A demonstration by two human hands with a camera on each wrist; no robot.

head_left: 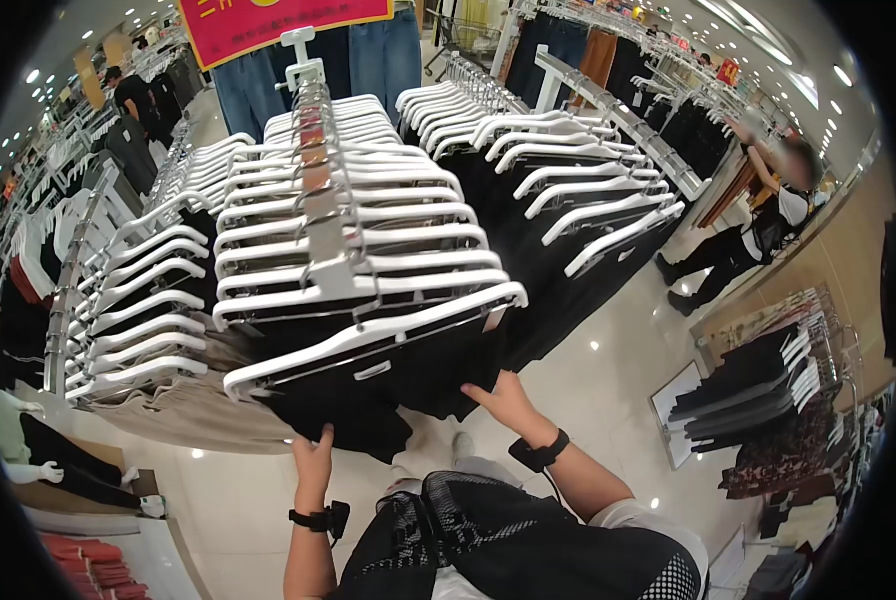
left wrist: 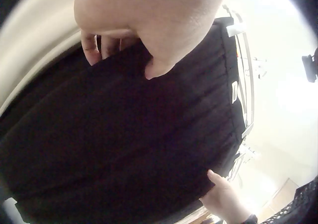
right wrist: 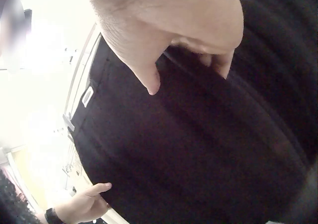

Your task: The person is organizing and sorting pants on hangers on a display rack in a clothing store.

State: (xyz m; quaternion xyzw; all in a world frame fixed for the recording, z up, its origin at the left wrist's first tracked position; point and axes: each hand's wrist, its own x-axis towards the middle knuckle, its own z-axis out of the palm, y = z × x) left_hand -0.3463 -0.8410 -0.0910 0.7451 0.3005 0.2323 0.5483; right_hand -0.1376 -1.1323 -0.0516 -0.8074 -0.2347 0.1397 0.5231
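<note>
Black pants (head_left: pixel 368 395) hang by clips from the front white hanger (head_left: pixel 378 338), with a small pale label at the waistband. My left hand (head_left: pixel 313 465) pinches their left edge; in the left wrist view its thumb (left wrist: pixel 158 69) lies on the front of the cloth and the fingers reach behind. On the opposite edge, my right hand (head_left: pixel 513 408) holds the cloth the same way, thumb (right wrist: pixel 149 81) in front. The cloth spreads between both hands and partly hides the fingers. A row of similar white hangers stands directly behind.
A metal rail (head_left: pixel 318 190) carries the hangers, with loaded racks on both sides. Beige pants (head_left: pixel 203 410) hang at the left. A red sign (head_left: pixel 278 30) tops the rack. Another person (head_left: pixel 758 235) stands at right, near a low display of dark clothes (head_left: pixel 748 390). A mannequin (head_left: pixel 63 450) is at lower left.
</note>
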